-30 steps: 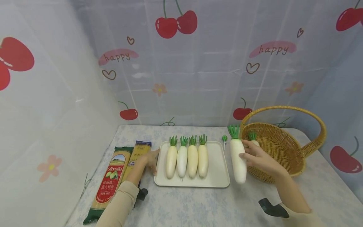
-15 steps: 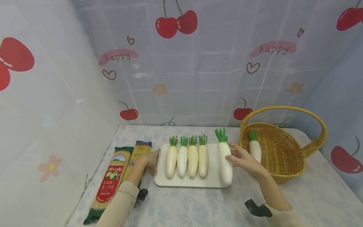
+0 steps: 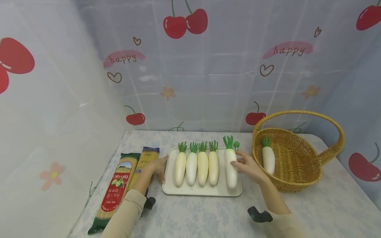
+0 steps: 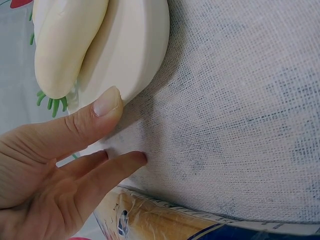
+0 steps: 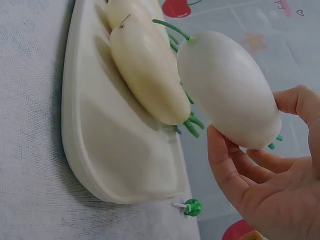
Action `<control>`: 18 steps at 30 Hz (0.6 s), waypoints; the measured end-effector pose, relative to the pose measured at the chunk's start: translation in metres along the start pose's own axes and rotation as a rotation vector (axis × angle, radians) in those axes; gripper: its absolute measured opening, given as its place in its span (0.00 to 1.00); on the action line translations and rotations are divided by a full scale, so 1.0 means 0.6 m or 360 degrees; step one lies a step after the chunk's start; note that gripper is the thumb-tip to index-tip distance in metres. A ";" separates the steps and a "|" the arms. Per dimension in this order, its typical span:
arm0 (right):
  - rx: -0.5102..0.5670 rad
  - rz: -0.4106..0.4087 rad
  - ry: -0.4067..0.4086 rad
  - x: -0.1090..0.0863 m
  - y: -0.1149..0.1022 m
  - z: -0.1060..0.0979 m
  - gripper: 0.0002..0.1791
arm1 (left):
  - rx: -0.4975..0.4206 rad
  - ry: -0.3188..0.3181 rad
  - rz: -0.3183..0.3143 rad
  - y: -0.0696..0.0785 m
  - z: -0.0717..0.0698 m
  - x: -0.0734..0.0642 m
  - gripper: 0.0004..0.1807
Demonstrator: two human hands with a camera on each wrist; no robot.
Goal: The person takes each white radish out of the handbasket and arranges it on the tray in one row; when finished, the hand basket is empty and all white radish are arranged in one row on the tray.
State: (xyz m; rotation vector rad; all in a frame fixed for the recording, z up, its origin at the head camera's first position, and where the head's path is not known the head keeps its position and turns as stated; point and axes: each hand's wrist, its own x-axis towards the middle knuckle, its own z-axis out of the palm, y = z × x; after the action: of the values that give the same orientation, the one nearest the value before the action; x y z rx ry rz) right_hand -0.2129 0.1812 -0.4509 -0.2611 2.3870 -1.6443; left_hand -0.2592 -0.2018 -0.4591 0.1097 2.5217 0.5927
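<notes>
My right hand (image 3: 249, 168) pinches a white radish (image 3: 230, 168) with green leaf stubs over the right end of the cream tray (image 3: 222, 181). The right wrist view has this radish (image 5: 230, 90) raised above the tray, thumb on one side and fingers on the other. Several similar radishes (image 3: 203, 168) lie side by side on the tray, leaves toward the back. My left hand (image 3: 160, 168) rests at the tray's left edge; its thumb (image 4: 107, 107) lies at the rim, and its fingers are loosely extended over the cloth.
A wicker basket (image 3: 293, 181) with a tall handle stands at the right, one radish (image 3: 269, 160) inside. Two noodle packs, one red and green (image 3: 114, 195) and one yellow (image 3: 147, 158), lie at the left. A small green-topped pick (image 5: 191, 207) lies behind the tray's right corner.
My right hand has carried the radish leftward from beside the basket to over the tray's right end. The radish in the basket has come into fuller view. My left hand has stayed put.
</notes>
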 end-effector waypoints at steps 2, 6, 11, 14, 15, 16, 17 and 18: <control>0.0003 0.0024 0.0031 0.009 0.005 0.005 0.40 | -0.0004 -0.0002 0.0001 0.001 -0.001 0.000 0.64; -0.0005 0.0059 0.0078 0.027 0.014 0.016 0.39 | -0.0001 -0.0013 0.0001 0.001 -0.003 -0.002 0.65; -0.0031 0.0120 0.0126 0.043 0.020 0.031 0.37 | 0.0028 -0.0007 0.0015 0.001 -0.003 -0.003 0.65; -0.0115 0.0155 0.0158 0.051 0.025 0.040 0.36 | 0.0039 -0.0003 0.0015 0.002 -0.003 -0.003 0.64; -0.0141 0.0166 0.0163 0.053 0.026 0.043 0.35 | 0.0044 0.0001 0.0011 0.002 -0.002 -0.002 0.64; -0.0171 0.0177 0.0171 0.054 0.028 0.045 0.35 | 0.0052 0.0004 0.0009 0.002 -0.002 -0.002 0.64; -0.0197 0.0183 0.0171 0.056 0.029 0.048 0.35 | 0.0052 0.0005 0.0004 0.002 -0.002 -0.002 0.64; -0.0216 0.0192 0.0175 0.058 0.030 0.050 0.35 | 0.0056 0.0006 0.0002 0.002 -0.003 -0.002 0.64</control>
State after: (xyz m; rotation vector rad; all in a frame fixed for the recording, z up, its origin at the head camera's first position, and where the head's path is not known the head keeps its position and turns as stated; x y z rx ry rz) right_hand -0.2377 0.1512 -0.4809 -0.0492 2.5451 -1.4827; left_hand -0.2590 -0.2017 -0.4567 0.1233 2.5364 0.5498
